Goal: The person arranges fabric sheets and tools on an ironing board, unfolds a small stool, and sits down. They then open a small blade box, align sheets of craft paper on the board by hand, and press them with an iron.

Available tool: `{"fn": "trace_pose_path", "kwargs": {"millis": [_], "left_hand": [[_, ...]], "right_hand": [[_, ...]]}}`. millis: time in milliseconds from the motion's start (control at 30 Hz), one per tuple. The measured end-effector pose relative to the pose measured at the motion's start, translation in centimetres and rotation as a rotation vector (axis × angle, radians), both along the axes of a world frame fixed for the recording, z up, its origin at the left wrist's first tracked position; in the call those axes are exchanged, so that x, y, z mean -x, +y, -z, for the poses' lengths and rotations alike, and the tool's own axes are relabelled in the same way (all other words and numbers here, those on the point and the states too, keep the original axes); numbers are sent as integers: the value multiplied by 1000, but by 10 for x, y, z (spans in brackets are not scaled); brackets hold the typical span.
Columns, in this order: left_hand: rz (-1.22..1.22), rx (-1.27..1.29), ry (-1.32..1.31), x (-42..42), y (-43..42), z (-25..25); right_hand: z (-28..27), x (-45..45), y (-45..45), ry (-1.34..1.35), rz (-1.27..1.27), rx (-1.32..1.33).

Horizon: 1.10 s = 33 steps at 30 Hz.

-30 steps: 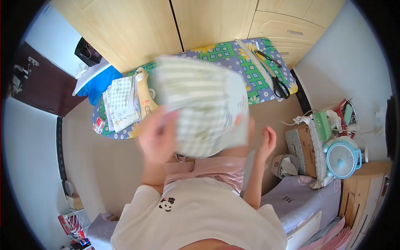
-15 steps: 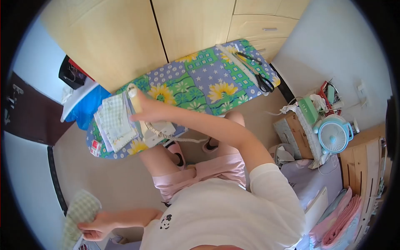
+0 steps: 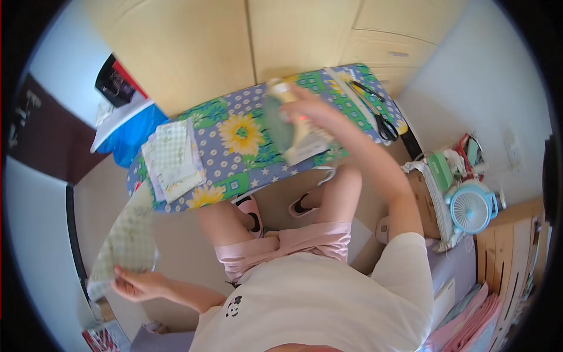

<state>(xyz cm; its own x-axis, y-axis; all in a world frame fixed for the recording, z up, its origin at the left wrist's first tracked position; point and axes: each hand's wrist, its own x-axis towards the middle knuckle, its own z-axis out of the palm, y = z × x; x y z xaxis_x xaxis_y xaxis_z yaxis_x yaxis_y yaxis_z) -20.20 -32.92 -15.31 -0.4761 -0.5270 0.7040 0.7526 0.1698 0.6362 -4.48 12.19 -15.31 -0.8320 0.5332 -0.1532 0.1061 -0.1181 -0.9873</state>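
Observation:
My right hand [image 3: 311,111] is wrapped round the handle of a cream iron [image 3: 302,136], which is blurred by motion. The iron is over the right half of the flowered ironing board [image 3: 214,155]; whether it touches the cover I cannot tell. Low on the left, my left hand [image 3: 139,286] pinches a green-and-white checked cloth [image 3: 126,237], which hangs in the air beside the board's left end. On the left part of the board lies a stack of folded cloths [image 3: 173,154], a checked one on top.
Black scissors [image 3: 385,128], a long ruler [image 3: 355,100] and a dark slim tool [image 3: 368,91] lie at the board's right end. A blue fan [image 3: 471,211] and a green clock [image 3: 438,170] stand at right. A blue bag [image 3: 136,135] hangs at left. Cabinets rise behind.
My right hand has carried the iron rightward from beside the cloth stack. My left hand has moved up with the checked cloth, bringing it closer to the board.

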Motion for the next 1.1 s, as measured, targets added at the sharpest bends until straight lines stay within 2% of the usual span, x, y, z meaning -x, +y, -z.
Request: {"fn": "trace_pose_path", "kwargs": {"millis": [33,67,200,267,333,467,533,567,633,700,733,767,800,833,867,933,1000,1100], "left_hand": [[47,-15,-27,-2,5,-1],[74,-12,-20,-4,13,-4],[125,-3,2,-9,47,-15],[229,74,-28,-12,59,-19],[245,91,-19,-13,67,-19],[290,108,-32,-16,75,-18],[306,107,-38,-16,79,-16],[299,107,-46,-17,78,-15],[286,111,-50,-18,74,-14],[274,51,-20,-19,69,-11],[270,55,-20,-20,68,-11],[272,38,-31,-22,67,-11],[274,21,-41,-23,66,-11],[271,28,-37,-25,65,-11],[253,79,-43,-26,65,-10],[248,175,-35,-29,60,-8],[222,163,-28,-34,57,-8],[212,137,-35,-35,46,-9]], "right_hand": [[3,-12,16,53,64,-38],[-11,-30,27,-106,121,-96],[-26,-89,86,-160,56,-90],[-34,-108,97,-175,32,-73],[-37,-115,103,-301,70,-188],[-28,-118,103,-388,122,-262],[-25,-115,102,-465,174,-593],[-26,-118,99,-466,178,-591],[-42,-122,75,-706,151,-1606],[-58,-90,13,-257,372,-1519],[-47,-64,-25,-162,406,-1218],[-22,-47,-53,-50,215,-1081],[-11,-24,-85,-73,32,-1092],[13,9,-112,-97,-21,-1106],[51,44,-126,31,-92,-1192],[77,91,-159,-146,-165,-1204],[101,127,-179,-139,-121,-1254],[93,152,-198,-189,-93,-1240]]}}
